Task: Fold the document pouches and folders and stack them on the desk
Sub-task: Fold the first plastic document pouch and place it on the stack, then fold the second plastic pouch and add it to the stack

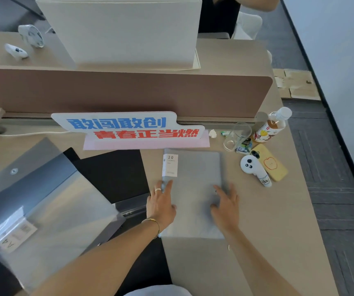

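Left hand (160, 205) and right hand (225, 207), fingers spread, press flat on a closed grey folder (195, 174) lying on the tabletop (257, 221).

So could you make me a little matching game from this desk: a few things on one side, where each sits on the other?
Things:
1. grey closed folder with white label
2. translucent grey snap-button pouch
3. clear empty drinking glass
4. yellow phone with apple drawing

Places:
A. far left
B. beside the bottle
C. under both hands
D. next to the white controller

Pairs: 1-C, 2-A, 3-B, 4-D
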